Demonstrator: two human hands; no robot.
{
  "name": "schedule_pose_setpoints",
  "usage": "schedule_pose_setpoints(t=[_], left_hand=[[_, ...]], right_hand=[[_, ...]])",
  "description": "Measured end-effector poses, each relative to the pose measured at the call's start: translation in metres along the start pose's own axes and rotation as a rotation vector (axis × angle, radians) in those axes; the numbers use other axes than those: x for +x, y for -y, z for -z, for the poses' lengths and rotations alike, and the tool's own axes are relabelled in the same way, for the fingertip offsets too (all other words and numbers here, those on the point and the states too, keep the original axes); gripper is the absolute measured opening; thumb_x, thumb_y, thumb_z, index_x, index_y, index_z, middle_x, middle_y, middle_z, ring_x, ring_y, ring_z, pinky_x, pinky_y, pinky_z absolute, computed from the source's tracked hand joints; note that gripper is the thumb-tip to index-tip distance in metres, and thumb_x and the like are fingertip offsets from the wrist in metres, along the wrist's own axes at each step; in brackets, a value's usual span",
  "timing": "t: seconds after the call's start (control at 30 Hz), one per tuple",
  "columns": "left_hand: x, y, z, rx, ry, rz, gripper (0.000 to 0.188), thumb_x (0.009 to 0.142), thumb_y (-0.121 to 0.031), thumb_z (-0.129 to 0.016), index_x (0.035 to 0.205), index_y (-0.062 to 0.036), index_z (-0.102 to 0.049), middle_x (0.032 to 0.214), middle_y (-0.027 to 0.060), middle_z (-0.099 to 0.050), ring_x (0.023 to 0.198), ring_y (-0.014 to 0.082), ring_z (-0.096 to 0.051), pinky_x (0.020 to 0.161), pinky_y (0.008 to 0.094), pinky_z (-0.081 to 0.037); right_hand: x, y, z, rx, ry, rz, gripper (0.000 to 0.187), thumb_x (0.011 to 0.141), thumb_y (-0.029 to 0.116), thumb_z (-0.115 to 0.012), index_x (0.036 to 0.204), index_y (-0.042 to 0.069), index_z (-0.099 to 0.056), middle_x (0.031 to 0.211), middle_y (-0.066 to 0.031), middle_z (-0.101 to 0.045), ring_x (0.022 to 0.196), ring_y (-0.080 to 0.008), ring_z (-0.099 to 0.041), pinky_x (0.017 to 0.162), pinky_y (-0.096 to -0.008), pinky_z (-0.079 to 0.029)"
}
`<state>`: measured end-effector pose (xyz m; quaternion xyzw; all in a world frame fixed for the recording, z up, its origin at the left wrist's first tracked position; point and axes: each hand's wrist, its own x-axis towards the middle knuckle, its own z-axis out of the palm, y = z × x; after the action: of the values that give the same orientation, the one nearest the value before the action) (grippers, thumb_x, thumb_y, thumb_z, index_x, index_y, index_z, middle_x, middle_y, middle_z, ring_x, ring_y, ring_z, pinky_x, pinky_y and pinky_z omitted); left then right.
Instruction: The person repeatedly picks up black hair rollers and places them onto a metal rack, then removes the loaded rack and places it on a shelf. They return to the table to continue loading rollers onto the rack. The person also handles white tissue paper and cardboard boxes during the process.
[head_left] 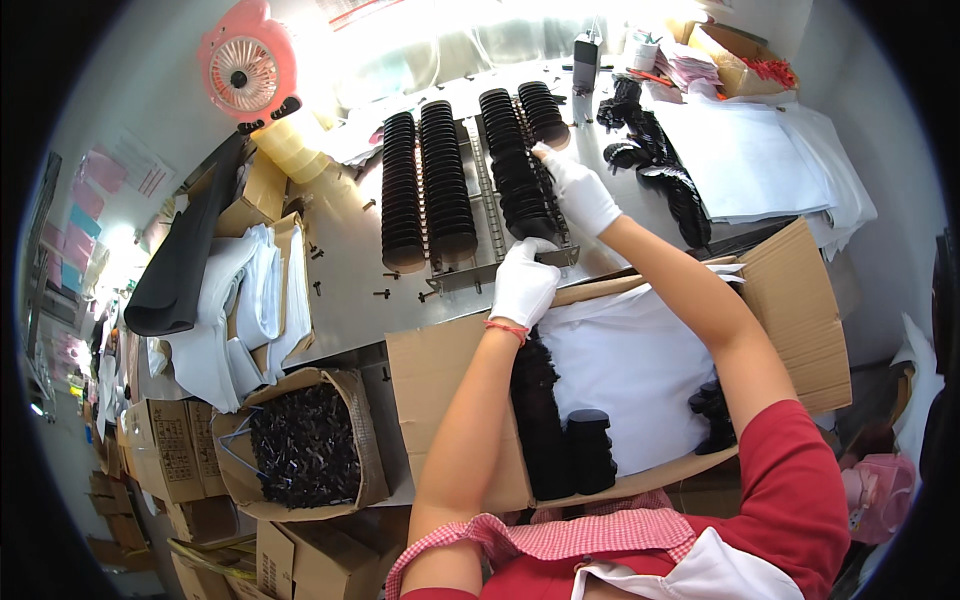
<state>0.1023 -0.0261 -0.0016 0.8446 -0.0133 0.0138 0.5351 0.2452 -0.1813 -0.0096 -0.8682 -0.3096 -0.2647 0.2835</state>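
A metal rack [487, 205] on the table carries rows of thin black discs stacked on edge, such as the left row [402, 190] and the one beside it [447, 180]. My left hand [525, 283], in a white glove, has its fingers closed on the near end of a third row of black discs [520, 190]. Against that row's right side, farther back, my gloved right hand [582, 192] has its fingers bent round the discs. The discs there sit unevenly. A shorter row [541, 113] stands behind my right hand.
An open carton [450, 400] in front of me holds white sheeting and black disc stacks [590, 450]. Small black pieces fill a box [305, 445] at lower left. Bolts [381, 294] lie on the table. A pink fan [245, 75] and white sheets [750, 155] stand farther back.
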Motion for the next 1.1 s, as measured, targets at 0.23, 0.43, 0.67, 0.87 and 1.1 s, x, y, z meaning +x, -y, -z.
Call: schedule_pose_setpoints(t=[0.23,0.43,0.67,0.87,1.1], left_hand=[[-0.026,-0.043,0.004,-1.113,-0.070,0.332,0.037,0.099,-0.031,-0.062,0.124,-0.0045,-0.054,0.114,0.0063,-0.062,0.095,0.0193,-0.064,0.086,0.0351,-0.055],[-0.037,-0.058,-0.002,-1.532,-0.157,0.562,0.024,0.098,-0.033,-0.062,0.119,-0.0206,-0.059,0.112,0.0032,-0.063,0.100,0.0166,-0.060,0.086,0.0372,-0.053],[-0.019,-0.016,-0.003,-0.060,-0.168,0.046,0.035,0.084,-0.017,-0.067,0.113,0.0031,-0.065,0.106,0.0165,-0.070,0.097,0.0218,-0.066,0.089,0.0304,-0.051],[-0.012,-0.010,0.004,0.089,-0.089,0.013,0.035,0.078,-0.013,-0.062,0.111,-0.0012,-0.071,0.105,0.0195,-0.070,0.085,0.0255,-0.069,0.082,0.0319,-0.053],[-0.008,-0.003,0.005,0.004,-0.041,0.075,0.038,0.075,-0.009,-0.060,0.111,0.0004,-0.070,0.087,0.0151,-0.071,0.074,0.0205,-0.066,0.074,0.0296,-0.052]], right_hand=[[-0.003,0.058,0.073,0.318,-0.153,-0.031,0.040,0.090,-0.002,-0.055,0.129,0.006,-0.061,0.119,-0.0167,-0.068,0.099,-0.0320,-0.069,0.089,-0.0353,-0.055],[-0.028,0.085,0.099,0.423,0.398,0.259,0.039,0.090,0.034,-0.067,0.114,0.004,-0.065,0.114,-0.0137,-0.067,0.104,-0.0298,-0.064,0.092,-0.0375,-0.051],[0.061,-0.054,0.027,0.434,0.125,-0.586,0.089,0.080,0.026,-0.084,0.145,-0.009,-0.036,0.135,-0.0200,-0.055,0.125,-0.0286,-0.055,0.106,-0.0337,-0.044],[0.077,-0.062,0.003,0.848,0.415,-0.407,0.057,0.080,-0.004,-0.068,0.135,0.006,-0.057,0.097,-0.0039,-0.068,0.085,-0.0084,-0.062,0.080,-0.0234,-0.053],[0.048,-0.038,-0.040,-0.275,0.003,0.179,0.053,0.085,-0.009,-0.055,0.136,0.005,-0.056,0.121,-0.0233,-0.066,0.112,-0.0324,-0.066,0.098,-0.0362,-0.051]])
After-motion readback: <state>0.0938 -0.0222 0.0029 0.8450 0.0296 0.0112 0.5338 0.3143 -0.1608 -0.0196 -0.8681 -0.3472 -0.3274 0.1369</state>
